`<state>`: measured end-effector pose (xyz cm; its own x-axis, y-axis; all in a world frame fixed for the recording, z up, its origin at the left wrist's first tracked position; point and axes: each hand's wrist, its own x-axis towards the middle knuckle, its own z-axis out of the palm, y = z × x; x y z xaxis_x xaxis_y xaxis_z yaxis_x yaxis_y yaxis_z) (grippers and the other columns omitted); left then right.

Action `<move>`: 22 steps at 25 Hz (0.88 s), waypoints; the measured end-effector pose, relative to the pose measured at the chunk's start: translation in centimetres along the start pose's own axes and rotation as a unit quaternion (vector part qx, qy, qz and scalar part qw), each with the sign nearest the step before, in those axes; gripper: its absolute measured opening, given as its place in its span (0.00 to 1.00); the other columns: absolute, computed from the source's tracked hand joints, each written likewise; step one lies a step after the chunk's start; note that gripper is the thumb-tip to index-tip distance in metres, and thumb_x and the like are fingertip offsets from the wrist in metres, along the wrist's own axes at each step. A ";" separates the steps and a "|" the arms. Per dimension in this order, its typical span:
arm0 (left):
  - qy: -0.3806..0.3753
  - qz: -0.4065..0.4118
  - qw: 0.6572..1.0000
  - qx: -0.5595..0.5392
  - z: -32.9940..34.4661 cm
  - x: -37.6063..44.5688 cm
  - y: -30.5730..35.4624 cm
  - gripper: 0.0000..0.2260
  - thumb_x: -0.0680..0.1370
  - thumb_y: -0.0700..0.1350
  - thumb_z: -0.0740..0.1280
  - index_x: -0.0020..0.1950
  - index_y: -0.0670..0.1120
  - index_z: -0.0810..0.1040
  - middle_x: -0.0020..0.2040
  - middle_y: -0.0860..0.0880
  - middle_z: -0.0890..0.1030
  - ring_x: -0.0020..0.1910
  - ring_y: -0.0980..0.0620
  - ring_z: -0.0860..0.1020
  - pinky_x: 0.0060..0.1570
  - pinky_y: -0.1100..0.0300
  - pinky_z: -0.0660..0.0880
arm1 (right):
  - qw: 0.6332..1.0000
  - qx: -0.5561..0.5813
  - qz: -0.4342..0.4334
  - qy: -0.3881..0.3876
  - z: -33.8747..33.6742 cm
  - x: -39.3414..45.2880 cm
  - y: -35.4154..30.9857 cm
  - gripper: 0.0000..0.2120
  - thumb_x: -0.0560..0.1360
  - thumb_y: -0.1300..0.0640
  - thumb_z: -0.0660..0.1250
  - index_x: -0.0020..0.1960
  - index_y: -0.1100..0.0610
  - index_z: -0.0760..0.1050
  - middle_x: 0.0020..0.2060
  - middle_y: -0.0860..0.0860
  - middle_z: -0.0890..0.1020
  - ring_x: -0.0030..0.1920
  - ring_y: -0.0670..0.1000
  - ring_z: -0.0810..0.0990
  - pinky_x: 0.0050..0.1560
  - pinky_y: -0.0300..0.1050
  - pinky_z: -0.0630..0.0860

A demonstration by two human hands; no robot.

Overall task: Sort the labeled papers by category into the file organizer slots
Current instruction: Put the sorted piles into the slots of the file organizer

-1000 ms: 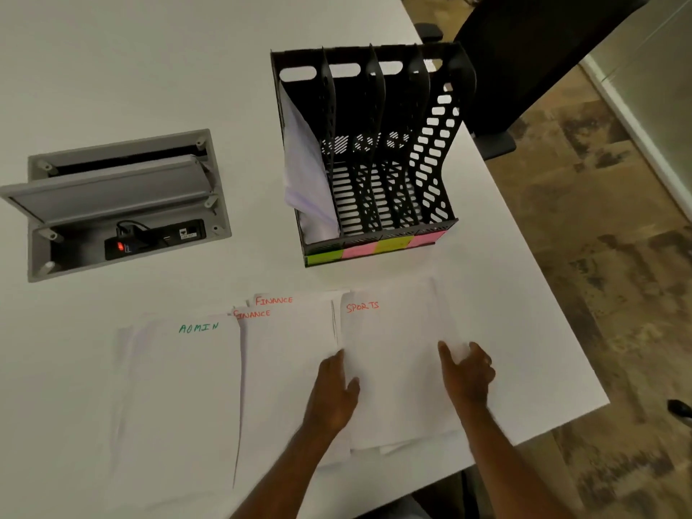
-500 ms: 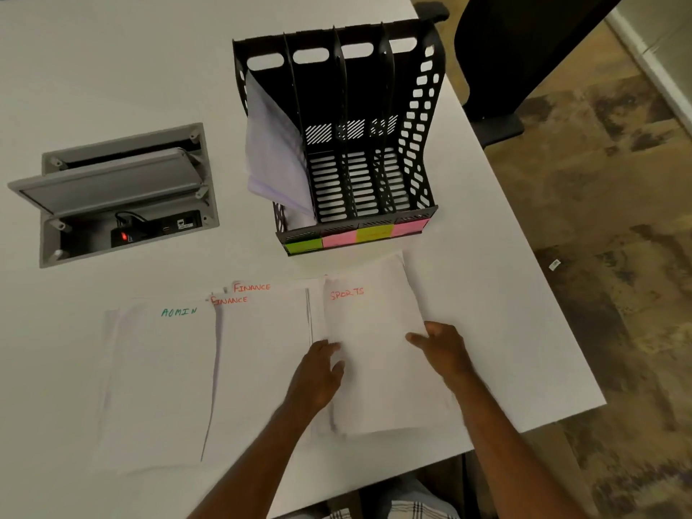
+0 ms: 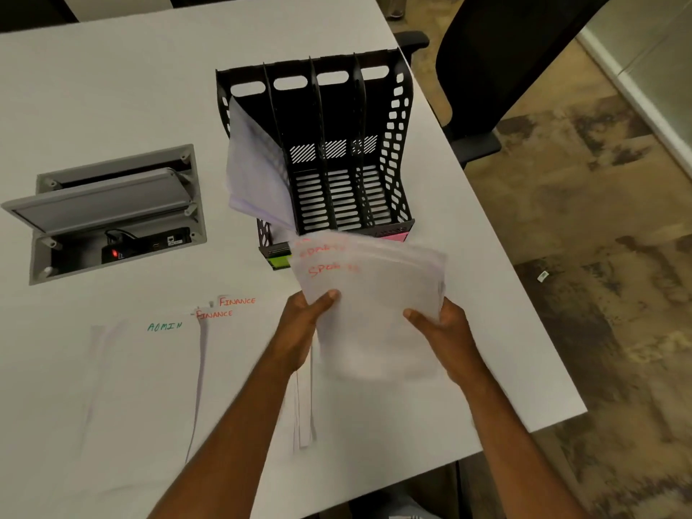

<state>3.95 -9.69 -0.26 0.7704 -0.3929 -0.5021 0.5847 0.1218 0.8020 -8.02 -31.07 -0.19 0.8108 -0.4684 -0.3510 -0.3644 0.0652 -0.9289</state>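
Observation:
A stack of white papers labeled SPORTS [image 3: 374, 294] in red is lifted off the white table [image 3: 112, 88], just in front of the black file organizer [image 3: 325, 144]. My left hand [image 3: 307, 324] grips its left edge and my right hand [image 3: 442, 327] grips its right edge, thumbs on top. The organizer has several upright slots; the leftmost holds bent white sheets [image 3: 254, 174]. Green and pink labels [image 3: 393, 236] show on its front, partly hidden by the stack. Papers marked ADMIN [image 3: 164, 326] and two marked FINANCE [image 3: 215, 314] lie flat to the left.
An open grey cable box [image 3: 112, 211] with a red-lit device is set into the table at left. A black office chair [image 3: 498, 69] stands beyond the table's right edge. The near right table corner is close to my right arm.
Both hands were resting on the SPORTS stack lying on the table; now they hold it raised and moved toward the organizer's front.

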 end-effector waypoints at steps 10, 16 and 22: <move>0.062 0.078 0.984 0.149 1.3 -3.5 -1.9 0.16 0.78 0.42 0.71 0.52 0.66 0.81 0.50 0.61 0.85 0.55 0.55 0.83 0.53 0.62 0.81 | 0.990 -0.028 -0.120 0.066 3.0 -3.0 2.0 0.20 0.77 0.63 0.71 0.57 0.38 0.80 0.53 0.36 0.84 0.56 0.39 0.82 0.55 0.31 0.76; 0.042 0.053 0.981 0.182 1.6 -2.6 -2.7 0.17 0.79 0.45 0.70 0.50 0.72 0.80 0.45 0.65 0.85 0.49 0.59 0.83 0.43 0.66 0.81 | 0.994 -0.007 -0.024 0.108 3.3 -2.5 2.1 0.08 0.77 0.49 0.71 0.49 0.34 0.81 0.45 0.40 0.86 0.45 0.40 0.85 0.42 0.34 0.80; 0.062 0.030 0.976 0.207 1.0 -1.9 -3.3 0.13 0.80 0.45 0.69 0.51 0.65 0.74 0.46 0.60 0.81 0.46 0.58 0.80 0.34 0.71 0.79 | 0.993 -0.039 0.008 0.109 3.6 -2.1 2.7 0.10 0.79 0.57 0.68 0.47 0.40 0.78 0.42 0.33 0.85 0.47 0.41 0.84 0.45 0.32 0.79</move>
<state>0.31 -10.31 -1.64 0.8395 -0.2808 -0.4651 0.4047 -0.2481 0.8802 -9.09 -26.67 -2.42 0.6892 -0.6485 -0.3230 -0.4169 0.0097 -0.9089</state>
